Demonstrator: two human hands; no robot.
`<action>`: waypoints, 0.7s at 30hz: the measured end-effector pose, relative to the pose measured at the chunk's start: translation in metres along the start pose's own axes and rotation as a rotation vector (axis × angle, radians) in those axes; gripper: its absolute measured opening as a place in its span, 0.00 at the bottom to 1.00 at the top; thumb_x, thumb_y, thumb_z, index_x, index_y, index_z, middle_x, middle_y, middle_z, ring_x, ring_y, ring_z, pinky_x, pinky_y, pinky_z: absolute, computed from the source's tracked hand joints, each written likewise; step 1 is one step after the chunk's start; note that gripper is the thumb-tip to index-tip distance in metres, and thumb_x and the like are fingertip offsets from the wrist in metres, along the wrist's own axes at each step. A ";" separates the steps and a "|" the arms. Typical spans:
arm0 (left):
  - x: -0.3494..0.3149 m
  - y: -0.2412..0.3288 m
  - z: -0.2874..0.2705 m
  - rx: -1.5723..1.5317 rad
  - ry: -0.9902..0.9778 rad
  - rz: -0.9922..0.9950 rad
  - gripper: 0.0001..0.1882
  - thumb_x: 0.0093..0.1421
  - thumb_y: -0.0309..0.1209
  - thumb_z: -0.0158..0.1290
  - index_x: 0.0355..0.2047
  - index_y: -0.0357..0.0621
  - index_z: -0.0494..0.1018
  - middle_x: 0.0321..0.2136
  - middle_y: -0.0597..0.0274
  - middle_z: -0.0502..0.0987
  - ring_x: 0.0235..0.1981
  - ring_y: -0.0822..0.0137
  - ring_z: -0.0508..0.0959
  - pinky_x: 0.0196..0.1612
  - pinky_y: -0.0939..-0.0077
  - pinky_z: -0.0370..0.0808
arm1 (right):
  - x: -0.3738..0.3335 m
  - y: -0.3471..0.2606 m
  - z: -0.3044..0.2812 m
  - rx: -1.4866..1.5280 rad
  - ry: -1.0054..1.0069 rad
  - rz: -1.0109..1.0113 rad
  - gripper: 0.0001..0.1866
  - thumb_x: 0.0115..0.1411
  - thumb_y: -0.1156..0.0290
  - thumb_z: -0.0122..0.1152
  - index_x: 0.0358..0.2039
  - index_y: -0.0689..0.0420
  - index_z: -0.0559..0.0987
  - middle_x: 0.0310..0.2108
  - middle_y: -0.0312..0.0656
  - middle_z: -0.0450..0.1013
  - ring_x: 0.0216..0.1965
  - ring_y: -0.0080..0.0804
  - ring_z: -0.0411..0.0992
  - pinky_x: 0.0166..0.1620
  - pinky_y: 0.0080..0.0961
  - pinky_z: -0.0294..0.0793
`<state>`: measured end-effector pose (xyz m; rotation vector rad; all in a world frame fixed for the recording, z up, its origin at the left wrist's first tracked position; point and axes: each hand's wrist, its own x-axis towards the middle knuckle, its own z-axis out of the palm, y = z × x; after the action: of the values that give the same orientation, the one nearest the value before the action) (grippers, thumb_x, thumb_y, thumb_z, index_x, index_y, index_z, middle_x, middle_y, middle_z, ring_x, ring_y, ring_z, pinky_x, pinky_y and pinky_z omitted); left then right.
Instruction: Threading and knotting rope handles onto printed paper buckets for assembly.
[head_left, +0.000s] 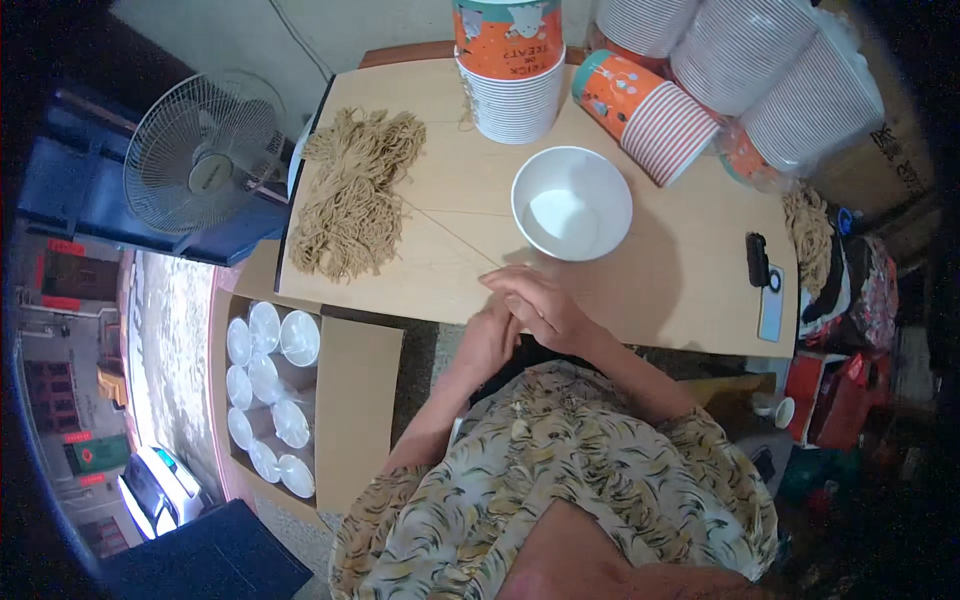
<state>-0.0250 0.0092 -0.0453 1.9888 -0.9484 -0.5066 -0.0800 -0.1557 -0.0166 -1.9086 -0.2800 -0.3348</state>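
My right hand (538, 305) and my left hand (488, 338) meet in front of my body at the table's near edge, the right one lying over the left. The fingers of both are closed. From a tangled bundle of tan cord (355, 200) on the table's left side, a single strand (450, 230) runs straight to the right hand's fingertips. Whatever the left hand holds is hidden beneath the right. Just beyond my hands stands a white paper bucket (572, 205), its open mouth facing up.
Behind the bucket rises a stack of orange and white buckets (515, 95); another stack (650, 115) lies beside it. Bagged white bucket stacks (745, 50) fill the back right. A phone (771, 305) lies near the right edge. A fan (205, 150) and a carton of clear-wrapped cups (360, 400) are left.
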 end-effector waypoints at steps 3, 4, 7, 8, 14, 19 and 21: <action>-0.006 0.025 -0.004 -0.098 -0.081 0.136 0.07 0.66 0.25 0.50 0.41 0.34 0.71 0.25 0.48 0.77 0.21 0.55 0.79 0.26 0.65 0.76 | -0.005 0.023 0.001 0.062 -0.079 0.031 0.17 0.70 0.66 0.42 0.50 0.62 0.74 0.38 0.50 0.76 0.44 0.45 0.75 0.63 0.40 0.63; -0.005 0.033 -0.008 -0.102 -0.094 0.146 0.07 0.66 0.25 0.50 0.41 0.34 0.71 0.25 0.48 0.77 0.21 0.55 0.79 0.26 0.65 0.76 | -0.010 0.033 -0.001 0.014 -0.088 -0.026 0.18 0.71 0.62 0.42 0.50 0.61 0.75 0.32 0.48 0.76 0.40 0.45 0.76 0.58 0.39 0.66; 0.001 0.062 -0.023 -0.242 -0.168 -0.100 0.07 0.65 0.24 0.54 0.42 0.34 0.75 0.27 0.60 0.81 0.23 0.73 0.80 0.28 0.77 0.77 | -0.028 0.028 -0.020 0.087 -0.133 0.085 0.17 0.69 0.62 0.47 0.47 0.61 0.76 0.28 0.44 0.75 0.33 0.40 0.75 0.47 0.34 0.72; 0.000 0.055 -0.021 -0.242 -0.174 -0.094 0.07 0.65 0.24 0.54 0.42 0.34 0.75 0.27 0.60 0.81 0.23 0.73 0.80 0.28 0.77 0.77 | -0.033 0.019 -0.028 0.216 -0.180 0.244 0.14 0.68 0.64 0.51 0.46 0.61 0.76 0.29 0.42 0.75 0.31 0.36 0.74 0.40 0.29 0.74; 0.005 0.042 -0.013 -0.269 -0.221 -0.087 0.06 0.61 0.23 0.59 0.38 0.32 0.79 0.30 0.61 0.81 0.26 0.76 0.79 0.30 0.80 0.77 | -0.061 -0.006 -0.058 -0.074 -0.138 0.232 0.06 0.60 0.73 0.64 0.37 0.58 0.80 0.25 0.44 0.75 0.23 0.33 0.72 0.30 0.30 0.72; 0.010 0.043 0.003 -0.356 -0.239 -0.139 0.06 0.61 0.23 0.59 0.34 0.31 0.78 0.27 0.64 0.79 0.26 0.78 0.76 0.30 0.82 0.74 | -0.082 -0.001 -0.067 -0.099 0.010 0.189 0.04 0.60 0.73 0.64 0.34 0.58 0.80 0.24 0.44 0.75 0.22 0.34 0.72 0.30 0.29 0.72; 0.014 0.045 0.008 -0.448 -0.196 -0.196 0.05 0.62 0.23 0.59 0.33 0.31 0.77 0.27 0.64 0.79 0.26 0.79 0.75 0.30 0.83 0.73 | -0.089 0.002 -0.072 -0.102 0.060 0.190 0.03 0.60 0.73 0.63 0.33 0.58 0.81 0.24 0.43 0.75 0.22 0.34 0.73 0.30 0.30 0.72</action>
<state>-0.0410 -0.0215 -0.0124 1.6493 -0.6815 -0.9493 -0.1689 -0.2268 -0.0259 -2.0034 -0.0407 -0.2827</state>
